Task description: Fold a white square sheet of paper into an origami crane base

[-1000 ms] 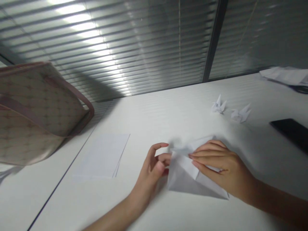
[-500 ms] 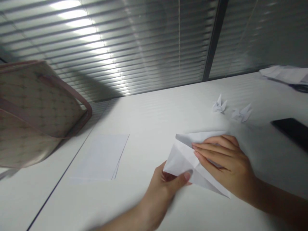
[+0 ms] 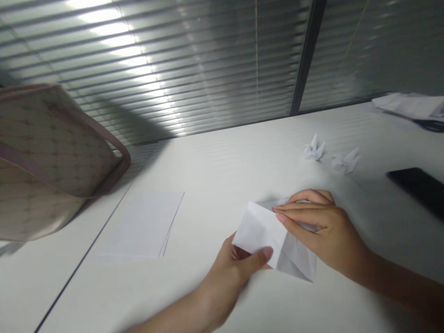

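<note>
A partly folded sheet of white paper (image 3: 261, 231) is held between both hands above the white table. My left hand (image 3: 239, 268) pinches its lower left part, with the thumb on top and the other fingers underneath, mostly hidden. My right hand (image 3: 321, 226) grips the upper right part, its fingertips at the top fold. Below the right hand a creased flap of the paper stands partly open. Two folded paper cranes, a left one (image 3: 314, 150) and a right one (image 3: 346, 162), stand on the table beyond my right hand.
A small stack of white paper sheets (image 3: 142, 224) lies left of my hands. A light patterned bag with pink handles (image 3: 52, 157) stands at the far left. At the right lie a black phone (image 3: 418, 189) and crumpled white paper (image 3: 409, 105). Window blinds (image 3: 215, 69) rise behind the table.
The paper's upper flap has come down and its right side has drawn inward, so it looks narrower. My right hand has shifted slightly left with it. My left hand keeps its pinch.
</note>
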Motion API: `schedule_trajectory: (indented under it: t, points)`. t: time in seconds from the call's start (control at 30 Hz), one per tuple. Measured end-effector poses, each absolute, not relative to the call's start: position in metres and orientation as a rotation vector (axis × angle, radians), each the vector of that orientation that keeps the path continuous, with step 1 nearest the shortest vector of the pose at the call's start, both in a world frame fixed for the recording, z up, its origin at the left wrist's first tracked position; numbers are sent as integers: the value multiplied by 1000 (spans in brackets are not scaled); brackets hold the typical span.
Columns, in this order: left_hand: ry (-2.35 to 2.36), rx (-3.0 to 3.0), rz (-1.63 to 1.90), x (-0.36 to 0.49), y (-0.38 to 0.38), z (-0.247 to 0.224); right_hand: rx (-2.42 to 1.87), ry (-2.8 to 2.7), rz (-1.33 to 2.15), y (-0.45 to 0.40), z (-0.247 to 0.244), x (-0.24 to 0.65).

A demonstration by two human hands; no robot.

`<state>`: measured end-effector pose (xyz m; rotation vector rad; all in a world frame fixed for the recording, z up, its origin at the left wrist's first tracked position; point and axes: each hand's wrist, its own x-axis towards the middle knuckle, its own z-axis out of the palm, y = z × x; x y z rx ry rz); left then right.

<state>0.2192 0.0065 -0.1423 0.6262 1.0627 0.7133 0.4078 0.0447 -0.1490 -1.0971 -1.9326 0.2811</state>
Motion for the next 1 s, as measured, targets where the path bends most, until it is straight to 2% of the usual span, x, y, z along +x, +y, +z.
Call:
schedule_trajectory:
  t: [0.27,0.63,1.0]
  points:
    - [1001,740,978,215,20,-137,-1037,-1903,379,43,-149,407]
    - [982,917,910,199,26,-142,-559,-2208,393,53,-152,426]
    - [818,991,773,195,28,-142,-528,-2122,372,54,-155,426]
